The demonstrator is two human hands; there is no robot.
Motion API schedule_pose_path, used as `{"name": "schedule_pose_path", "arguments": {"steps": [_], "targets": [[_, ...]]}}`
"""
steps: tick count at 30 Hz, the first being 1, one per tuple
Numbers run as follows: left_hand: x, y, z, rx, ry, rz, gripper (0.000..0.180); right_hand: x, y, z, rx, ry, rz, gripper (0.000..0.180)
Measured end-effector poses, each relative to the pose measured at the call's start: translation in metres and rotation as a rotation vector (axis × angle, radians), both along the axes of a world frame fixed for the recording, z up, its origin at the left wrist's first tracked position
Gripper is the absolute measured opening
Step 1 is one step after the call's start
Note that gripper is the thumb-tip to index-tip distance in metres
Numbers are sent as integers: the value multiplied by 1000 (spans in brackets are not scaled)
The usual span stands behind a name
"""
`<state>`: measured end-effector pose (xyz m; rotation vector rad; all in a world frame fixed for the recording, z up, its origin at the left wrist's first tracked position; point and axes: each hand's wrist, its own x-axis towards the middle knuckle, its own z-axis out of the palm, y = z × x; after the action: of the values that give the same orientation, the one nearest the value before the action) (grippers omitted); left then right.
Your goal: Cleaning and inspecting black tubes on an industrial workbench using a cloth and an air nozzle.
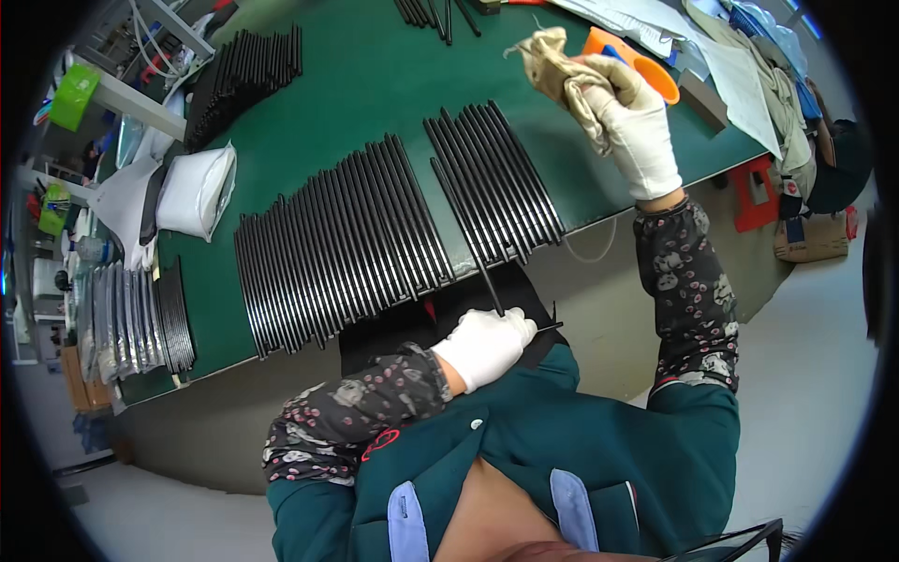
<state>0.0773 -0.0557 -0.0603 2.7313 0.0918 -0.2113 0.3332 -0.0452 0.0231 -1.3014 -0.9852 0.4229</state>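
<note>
My left hand [487, 347], in a white glove, is closed on the near end of a thin black rod [465, 225] just off the table's front edge. The rod slants away from me, its far part over a smaller group of similar black rods [510, 178]. Raised over the right side of the table, my gloved right hand [637, 122] grips a crumpled beige cloth [567, 84]. Left of the smaller group, a wide row of black rods [337, 234] lies side by side, their near ends at the front edge.
The green table [365, 80] also carries a pile of black rods [248, 75] at the far left, a white plastic-wrapped packet [197, 190] and bagged rods [122, 314]. An orange ring-shaped object [655, 79] and paper sheets [735, 89] lie beyond my right hand.
</note>
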Motion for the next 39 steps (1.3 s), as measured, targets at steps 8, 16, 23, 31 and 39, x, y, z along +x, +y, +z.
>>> {"name": "schedule_pose_path", "arguments": {"steps": [8,16,23,31,39], "targets": [[13,-13,-41,101,-94,-89,10,36,-3,-54,-129,-81,-204,28],[20,-12,19,-158,-85,-39,10,44,-3,-56,-142,35,-104,29],[-1,1,125,-441,-347,-39,11,45,-4,-55,-137,66,-53,27],[-19,85,162,65,-805,117,17,39,-5,-56,-136,150,-31,26],[-2,120,94,724,-367,-173,15,38,-6,-55,-134,108,-21,25]]}}
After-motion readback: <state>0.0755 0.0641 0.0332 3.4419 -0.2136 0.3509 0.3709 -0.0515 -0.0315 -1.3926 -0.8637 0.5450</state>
